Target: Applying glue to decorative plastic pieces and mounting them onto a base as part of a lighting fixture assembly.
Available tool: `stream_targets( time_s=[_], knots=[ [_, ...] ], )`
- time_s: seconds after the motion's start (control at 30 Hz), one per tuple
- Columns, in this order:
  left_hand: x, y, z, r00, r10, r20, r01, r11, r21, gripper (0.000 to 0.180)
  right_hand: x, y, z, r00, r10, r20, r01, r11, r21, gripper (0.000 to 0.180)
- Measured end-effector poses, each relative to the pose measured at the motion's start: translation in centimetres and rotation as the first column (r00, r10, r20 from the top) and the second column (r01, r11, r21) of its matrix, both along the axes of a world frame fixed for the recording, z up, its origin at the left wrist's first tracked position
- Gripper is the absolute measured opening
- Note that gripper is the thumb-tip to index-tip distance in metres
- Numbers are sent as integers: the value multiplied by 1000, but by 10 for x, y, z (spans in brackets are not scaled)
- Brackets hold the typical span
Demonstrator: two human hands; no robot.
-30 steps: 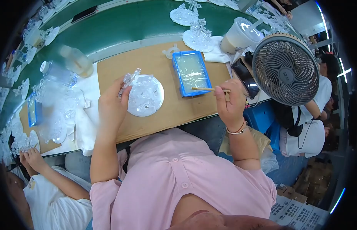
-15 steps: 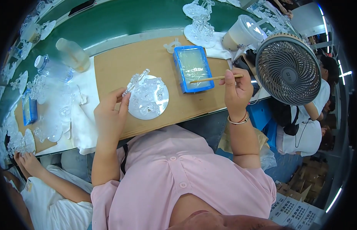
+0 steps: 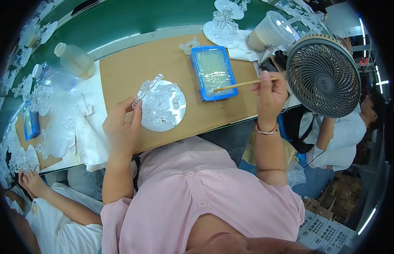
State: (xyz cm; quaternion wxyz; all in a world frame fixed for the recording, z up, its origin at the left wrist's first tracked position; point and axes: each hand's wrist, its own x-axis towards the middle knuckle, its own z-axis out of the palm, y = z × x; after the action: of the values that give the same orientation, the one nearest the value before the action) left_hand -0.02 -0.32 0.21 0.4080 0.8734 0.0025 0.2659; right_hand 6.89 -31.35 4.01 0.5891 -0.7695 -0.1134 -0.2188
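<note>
Between the thumb and fingers of my left hand [image 3: 124,122] is a clear, bumpy plastic piece [image 3: 147,88]. It reaches over the left edge of a round white disc [image 3: 178,115] bearing more clear pieces [image 3: 163,99]. My right hand [image 3: 271,94] is closed around a thin wooden stick [image 3: 244,85], which slants down to the left. The stick's tip is over the lower part of a blue-rimmed tray [image 3: 197,80] with a pale, smooth filling. Whether the tip touches the filling, I cannot tell.
Brown cardboard [image 3: 120,63] lies under the disc and tray. Two bottles [image 3: 74,61] stand left, beside white cloth [image 3: 89,139]. A lidded cup [image 3: 269,34] and a grey fan [image 3: 324,80] are at right. A neighbour's hands [image 3: 34,182] work at lower left.
My right hand has moved right with the stick, whose tip has shifted slightly right over the tray. My left hand stays nearly in place, still pinching the clear piece.
</note>
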Motion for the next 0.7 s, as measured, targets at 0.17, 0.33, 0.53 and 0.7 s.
stream_targets(
  time_s=[0.17,0.33,0.53,0.7],
  knots=[
    [0,1,-2,1000,10,19,-10,1000,22,16,-4,-16,0,989,-142,47,118,934,338,12],
    [1,3,-2,999,-14,31,13,999,37,16,-35,4,-2,988,15,152,-58,956,287,13],
    [2,4,-4,999,-25,33,23,998,59,16,-53,35,-27,945,226,238,-206,973,-106,13],
    [1,5,-4,998,-28,50,24,996,82,17,-53,47,-34,926,327,189,-261,915,-307,8]
  ],
)
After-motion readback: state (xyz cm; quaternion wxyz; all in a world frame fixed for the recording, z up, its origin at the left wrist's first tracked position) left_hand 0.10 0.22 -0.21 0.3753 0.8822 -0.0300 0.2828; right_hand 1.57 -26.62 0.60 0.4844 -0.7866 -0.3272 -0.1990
